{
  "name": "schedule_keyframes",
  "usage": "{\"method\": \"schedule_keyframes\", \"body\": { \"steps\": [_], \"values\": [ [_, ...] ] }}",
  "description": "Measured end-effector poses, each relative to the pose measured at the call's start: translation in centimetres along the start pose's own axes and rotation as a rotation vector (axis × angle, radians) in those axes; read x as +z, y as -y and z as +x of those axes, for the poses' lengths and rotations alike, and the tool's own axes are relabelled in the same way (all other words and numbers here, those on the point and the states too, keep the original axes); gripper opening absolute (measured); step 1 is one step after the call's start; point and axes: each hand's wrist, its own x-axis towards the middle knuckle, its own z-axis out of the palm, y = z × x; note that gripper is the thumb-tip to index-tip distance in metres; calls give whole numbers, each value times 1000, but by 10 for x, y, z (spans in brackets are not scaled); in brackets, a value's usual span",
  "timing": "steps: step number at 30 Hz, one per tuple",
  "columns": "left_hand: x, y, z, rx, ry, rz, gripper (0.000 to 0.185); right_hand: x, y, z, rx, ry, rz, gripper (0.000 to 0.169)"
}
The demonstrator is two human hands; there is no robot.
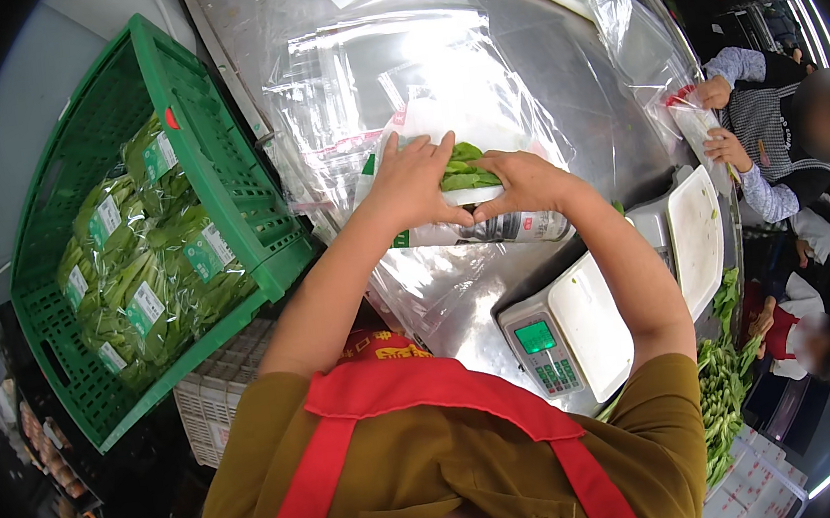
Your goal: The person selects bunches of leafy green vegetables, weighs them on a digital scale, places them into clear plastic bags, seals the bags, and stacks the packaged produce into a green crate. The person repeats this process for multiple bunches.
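Both my hands meet over a bunch of leafy greens (468, 168) on a printed plastic bag (424, 235). My left hand (418, 176) touches the left side of the greens with its fingers spread, and my right hand (520, 181) curves around the right side. The two thumbs nearly touch below a white band or edge (473, 196) that crosses the greens. How firmly the hands grip is hard to tell. Beneath and beyond them lie clear plastic bags (336, 64) on the metal table (577, 71).
A green plastic crate (162, 81) at left holds several bagged greens (146, 307). Right of me are a digital scale (542, 336), a second scale (693, 232) and loose greens (723, 386). Across the table, a person (769, 120) handles a bag; other people are beyond.
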Motion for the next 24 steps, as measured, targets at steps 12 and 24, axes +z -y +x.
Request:
{"method": "schedule_keyframes", "body": {
  "steps": [12,24],
  "values": [
    [-7,-10,-3,68,138,80,84,-17,-33,62,480,-339,-65,35],
    [-3,-12,-6,127,207,89,67,17,33,-9,31,-385,171,7]
  ]
}}
